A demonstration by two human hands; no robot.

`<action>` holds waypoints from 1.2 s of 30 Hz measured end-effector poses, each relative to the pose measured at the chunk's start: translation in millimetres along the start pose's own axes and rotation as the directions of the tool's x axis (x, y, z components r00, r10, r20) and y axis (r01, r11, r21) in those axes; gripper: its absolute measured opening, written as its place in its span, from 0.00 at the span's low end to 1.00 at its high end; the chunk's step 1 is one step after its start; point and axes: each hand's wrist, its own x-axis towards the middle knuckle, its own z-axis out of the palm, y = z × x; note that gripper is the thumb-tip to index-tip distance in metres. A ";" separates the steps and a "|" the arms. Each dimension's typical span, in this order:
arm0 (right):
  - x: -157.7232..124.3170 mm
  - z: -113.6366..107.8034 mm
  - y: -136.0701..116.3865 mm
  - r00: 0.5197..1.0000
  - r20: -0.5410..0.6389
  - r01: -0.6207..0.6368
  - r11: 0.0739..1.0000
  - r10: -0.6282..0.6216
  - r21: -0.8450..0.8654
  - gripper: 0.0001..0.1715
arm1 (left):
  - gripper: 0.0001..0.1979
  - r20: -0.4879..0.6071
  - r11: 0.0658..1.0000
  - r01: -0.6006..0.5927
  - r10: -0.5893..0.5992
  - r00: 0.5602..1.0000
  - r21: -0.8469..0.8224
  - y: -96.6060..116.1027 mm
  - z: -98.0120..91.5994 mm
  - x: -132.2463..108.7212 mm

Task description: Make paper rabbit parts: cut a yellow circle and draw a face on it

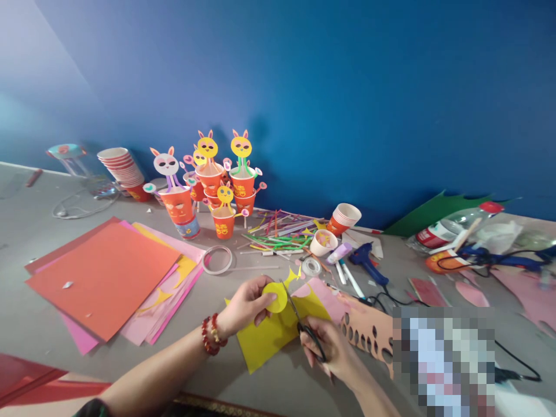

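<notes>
Between the thumb and fingers of my left hand [247, 304] is a round yellow paper disc [277, 296], held up over the table. My right hand [325, 344] grips black-handled scissors [310, 337], their blades up against the disc's right edge. A pointed yellow offcut [292, 275] lies just beyond the blades. Under both hands rests a larger yellow sheet [264, 341], partly hidden by them. Right of it, an orange paper sheet [362, 333] has several oval holes cut through it.
Stacked coloured sheets [104, 278] lie at left. Red cups with paper rabbit figures [176, 202] stand near the blue wall. Beyond my hands are pipe cleaners [282, 231], a tape roll [217, 259] and a blue glue gun [369, 263] with a cord. A plastic bottle [447, 229] lies at right.
</notes>
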 end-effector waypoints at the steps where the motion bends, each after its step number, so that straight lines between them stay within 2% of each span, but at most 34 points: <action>1: 0.3 -0.3 1.0 1.000 0.012 -0.010 1.000 0.010 0.004 0.35 | 0.22 0.010 1.000 0.004 -0.004 1.000 0.006 -0.2 -0.3 -0.1; 6: 0.7 -2.8 -5.3 0.997 0.073 -0.034 0.999 0.033 0.017 0.34 | 0.22 0.060 0.999 0.019 -0.020 0.998 0.028 -1.7 -1.3 -0.9; 13: 0.2 -2.2 -11.8 0.996 0.057 -0.072 0.997 0.070 0.038 0.37 | 0.21 0.069 0.999 0.025 -0.026 0.997 0.022 -3.0 -2.3 -1.3; 20: 0.1 -1.9 0.6 0.998 0.062 0.007 0.998 -0.010 0.060 0.35 | 0.22 0.072 1.000 0.027 -0.028 0.997 0.013 0.1 -1.5 -1.9; 30: -5.3 -1.5 -22.5 0.999 0.034 -0.012 0.999 0.011 0.047 0.36 | 0.22 0.085 0.999 0.033 -0.033 0.996 -0.002 3.3 -0.7 -2.5; 36: -5.5 -1.6 -22.4 0.999 0.033 -0.013 0.998 0.011 0.057 0.35 | 0.22 0.085 0.999 0.029 -0.028 0.996 -0.013 2.3 -1.8 -2.2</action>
